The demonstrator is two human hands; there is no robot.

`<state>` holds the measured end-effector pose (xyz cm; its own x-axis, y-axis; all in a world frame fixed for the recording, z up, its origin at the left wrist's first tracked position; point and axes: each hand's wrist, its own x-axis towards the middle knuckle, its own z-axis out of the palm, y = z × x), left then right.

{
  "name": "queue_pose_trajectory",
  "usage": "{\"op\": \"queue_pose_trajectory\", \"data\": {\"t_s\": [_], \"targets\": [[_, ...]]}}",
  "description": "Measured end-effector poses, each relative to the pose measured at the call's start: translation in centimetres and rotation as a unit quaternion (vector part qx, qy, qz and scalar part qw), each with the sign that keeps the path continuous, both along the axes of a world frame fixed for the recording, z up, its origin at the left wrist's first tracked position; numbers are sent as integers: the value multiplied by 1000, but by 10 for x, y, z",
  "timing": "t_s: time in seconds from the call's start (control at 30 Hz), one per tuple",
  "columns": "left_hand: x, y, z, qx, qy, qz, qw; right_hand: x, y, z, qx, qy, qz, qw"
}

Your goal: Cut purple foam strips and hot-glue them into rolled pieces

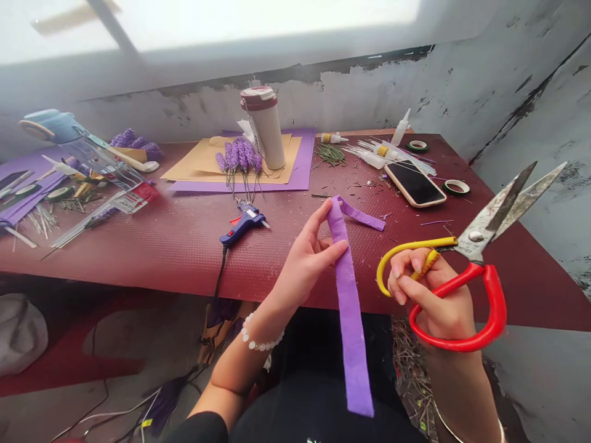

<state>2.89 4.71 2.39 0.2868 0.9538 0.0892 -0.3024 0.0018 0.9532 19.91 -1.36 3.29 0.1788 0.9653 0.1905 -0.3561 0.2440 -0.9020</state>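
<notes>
My left hand [314,255] pinches a long purple paper strip [351,320] between thumb and fingers. The strip folds over at the fingertips; its long end hangs down past the table edge, and the shorter end lies toward the phone. In my right hand [431,286] is a pair of scissors [475,237] with one yellow and one red handle. Fingers are hooked through the handles, and the blades stand partly apart, pointing up and right, away from the strip. A blue glue gun [244,223] lies on the table left of my left hand.
Purple flower stems [240,157] and a white tumbler [265,126] stand on brown paper [194,163]. A phone [415,183], tape rolls [456,187], glue bottles [401,127] and green wire pieces [330,154] lie right. A clear bottle [99,157] tilts at left. Cut stems [410,363] litter the floor.
</notes>
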Motion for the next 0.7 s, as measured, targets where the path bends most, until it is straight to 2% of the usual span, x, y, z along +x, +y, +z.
{"op": "queue_pose_trajectory", "data": {"t_s": [0.17,0.37,0.7], "targets": [[4,-3,6,58,68,57,994,0,0,-4,-11,-6,10,1000],[4,3,6,54,101,42,993,3,-4,-4,-12,-20,11,1000],[4,3,7,88,105,11,991,3,-7,1,-23,-17,24,999]]}}
